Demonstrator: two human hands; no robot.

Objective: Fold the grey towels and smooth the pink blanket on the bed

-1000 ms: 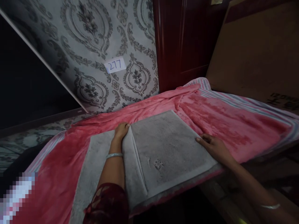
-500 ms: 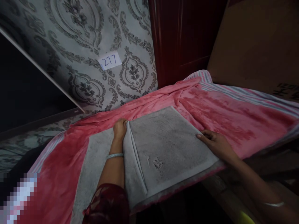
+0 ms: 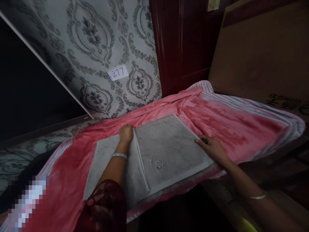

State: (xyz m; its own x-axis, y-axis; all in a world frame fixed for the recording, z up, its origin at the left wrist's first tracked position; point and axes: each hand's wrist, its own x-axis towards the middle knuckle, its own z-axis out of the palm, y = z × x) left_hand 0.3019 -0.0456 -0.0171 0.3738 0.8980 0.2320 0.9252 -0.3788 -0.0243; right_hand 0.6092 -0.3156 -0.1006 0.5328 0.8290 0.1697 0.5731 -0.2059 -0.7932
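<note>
A grey towel [image 3: 166,151] lies partly folded on a pink blanket [image 3: 222,122], its right part doubled over the left. My left hand [image 3: 126,133] rests at the far end of the fold line, fingers curled down onto the towel's edge. My right hand [image 3: 211,147] lies on the towel's right edge where it meets the blanket, fingers stretched and pressing flat. Both wrists wear thin bangles.
The blanket covers a bed with a striped sheet [image 3: 241,100] showing at its edges. Patterned wallpaper with a paper tag reading 277 [image 3: 118,72] stands behind. A dark red wooden door [image 3: 183,45] and a large cardboard sheet [image 3: 260,54] are at the right.
Both hands have stayed on the towel; the right hand slid slightly left along the edge. The camera view has shifted a little.
</note>
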